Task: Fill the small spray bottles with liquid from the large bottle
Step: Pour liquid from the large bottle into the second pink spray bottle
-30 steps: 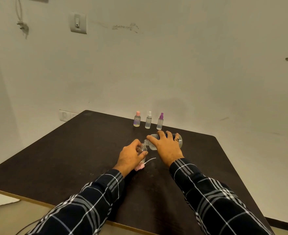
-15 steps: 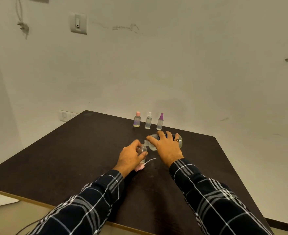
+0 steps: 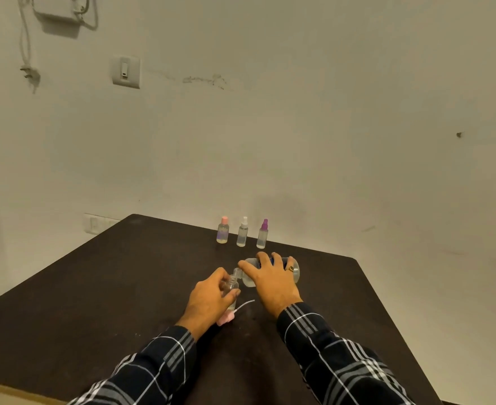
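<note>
My left hand [image 3: 208, 299] grips a small clear spray bottle [image 3: 231, 285] that stands open-necked on the dark table [image 3: 94, 302]. My right hand [image 3: 270, 280] holds the large clear bottle [image 3: 295, 271] tipped on its side, its mouth right at the small bottle's neck. The small bottle's pink spray cap [image 3: 226, 319] with its white dip tube lies on the table just behind my left hand. Three capped small spray bottles stand in a row at the far edge: pink-capped [image 3: 222, 230], white-capped [image 3: 242, 232], purple-capped [image 3: 262, 235].
The table stands against a plain wall with a switch [image 3: 125, 71] and a hanging cord [image 3: 26, 54] at the upper left. The table's front edge runs near my sleeves; its right edge falls away at the right.
Both hands and both bottles keep almost the same pose. The view has tilted up a little, showing more of the wall.
</note>
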